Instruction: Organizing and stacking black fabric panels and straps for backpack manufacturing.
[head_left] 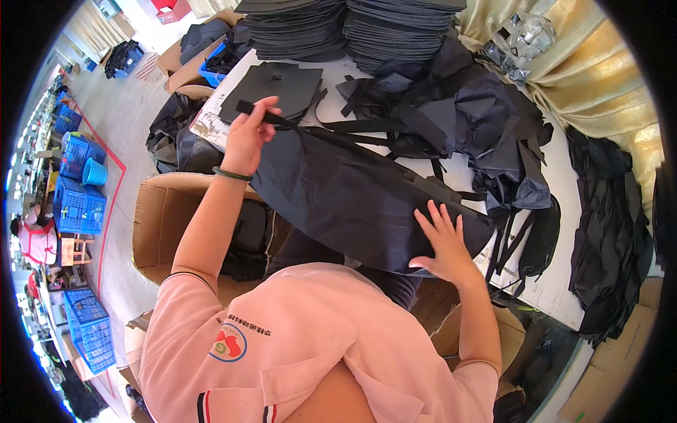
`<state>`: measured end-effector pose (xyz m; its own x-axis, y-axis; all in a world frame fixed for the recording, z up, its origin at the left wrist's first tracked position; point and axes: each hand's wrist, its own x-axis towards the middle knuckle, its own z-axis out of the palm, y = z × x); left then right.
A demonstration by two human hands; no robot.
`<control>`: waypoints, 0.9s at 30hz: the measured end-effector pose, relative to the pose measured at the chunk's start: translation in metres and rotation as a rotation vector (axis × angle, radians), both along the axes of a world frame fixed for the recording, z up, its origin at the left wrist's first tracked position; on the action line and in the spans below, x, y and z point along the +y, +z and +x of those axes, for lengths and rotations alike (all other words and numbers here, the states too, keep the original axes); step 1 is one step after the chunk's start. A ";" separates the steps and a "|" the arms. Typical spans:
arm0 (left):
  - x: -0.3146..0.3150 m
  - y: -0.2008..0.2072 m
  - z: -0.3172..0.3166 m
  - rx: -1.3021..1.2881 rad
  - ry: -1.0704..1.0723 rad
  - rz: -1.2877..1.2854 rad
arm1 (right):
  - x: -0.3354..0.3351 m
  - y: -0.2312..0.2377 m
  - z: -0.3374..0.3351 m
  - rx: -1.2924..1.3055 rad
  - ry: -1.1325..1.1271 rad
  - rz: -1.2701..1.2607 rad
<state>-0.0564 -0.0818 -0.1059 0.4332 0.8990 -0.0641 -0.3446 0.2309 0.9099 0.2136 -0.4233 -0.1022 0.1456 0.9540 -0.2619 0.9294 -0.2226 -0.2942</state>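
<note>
Left hand (247, 137) pinches the black strap (282, 118); right hand (443, 243), grip spread, presses the dark fabric piece (352, 197).

Under the right fingers (438, 220) the black cloth piece (352, 197) looks matt and smooth; the strap (268, 115) between the left fingers (262, 113) is woven.

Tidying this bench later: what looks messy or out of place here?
A loose tangle of black fabric pieces and straps sprawls across the white table, unlike the neat stacks behind. More black fabric droops over the table's far edge.
</note>
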 end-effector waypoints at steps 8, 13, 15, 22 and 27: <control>-0.063 0.048 0.053 0.474 -0.305 0.592 | 0.111 0.057 -0.028 0.509 -0.018 0.851; -0.059 0.052 0.065 0.348 -0.241 0.540 | 0.153 0.042 -0.049 0.478 0.076 0.883; -0.044 0.054 0.049 0.314 -0.152 0.436 | 0.139 0.028 -0.045 0.188 0.076 0.812; 0.031 -0.006 -0.012 0.243 0.176 0.120 | 0.090 -0.042 -0.021 -0.187 0.044 0.407; 0.035 -0.044 -0.007 0.113 0.223 -0.253 | 0.090 -0.045 -0.015 -0.184 0.046 0.409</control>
